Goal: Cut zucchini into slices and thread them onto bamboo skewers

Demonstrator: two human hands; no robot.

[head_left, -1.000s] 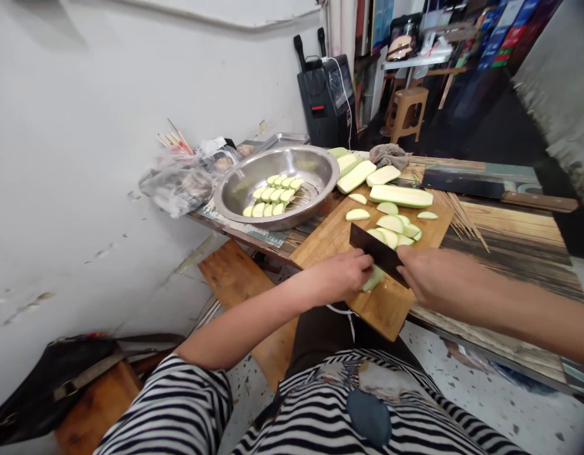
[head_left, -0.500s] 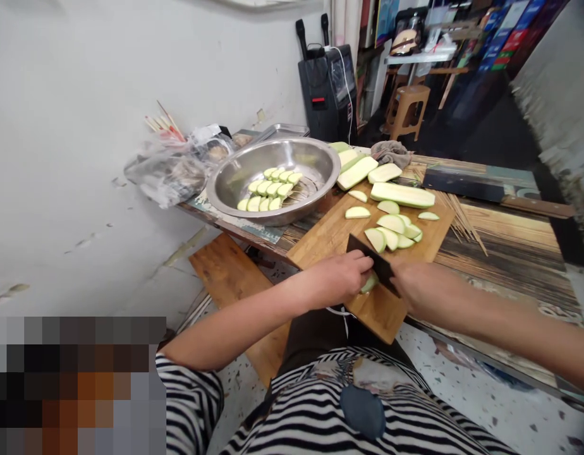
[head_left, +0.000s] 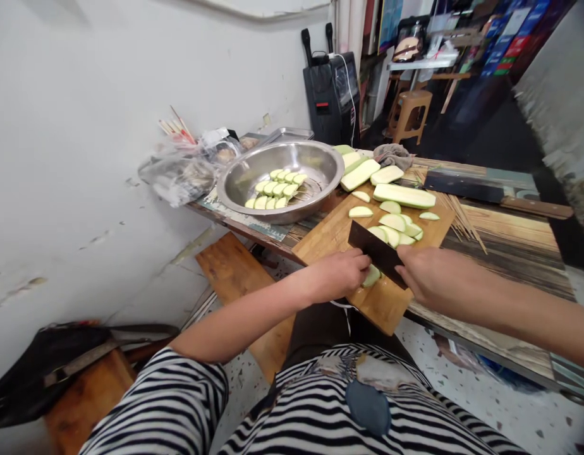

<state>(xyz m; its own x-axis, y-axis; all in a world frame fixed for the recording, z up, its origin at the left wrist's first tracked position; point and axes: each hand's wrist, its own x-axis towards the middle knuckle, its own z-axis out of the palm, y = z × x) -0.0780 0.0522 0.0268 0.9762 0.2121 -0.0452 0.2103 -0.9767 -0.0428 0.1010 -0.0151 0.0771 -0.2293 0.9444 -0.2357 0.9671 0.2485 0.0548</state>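
My right hand is closed around the handle of a dark-bladed cleaver, whose blade stands over the wooden cutting board. My left hand has its fingers bent together on a piece of zucchini, right beside the blade. That piece is partly hidden by the fingers and the cleaver. Beyond the blade lie several cut zucchini slices. A long zucchini half rests at the board's far edge, with more halves behind it.
A steel basin holds skewered zucchini slices. Bamboo skewers and a second knife with a wooden handle lie at the right. A grey cloth sits at the back; plastic bags lie by the wall.
The cleaver and my right hand have risen a little, showing more of the blade. My left hand stays on the zucchini piece. The view has shifted slightly.
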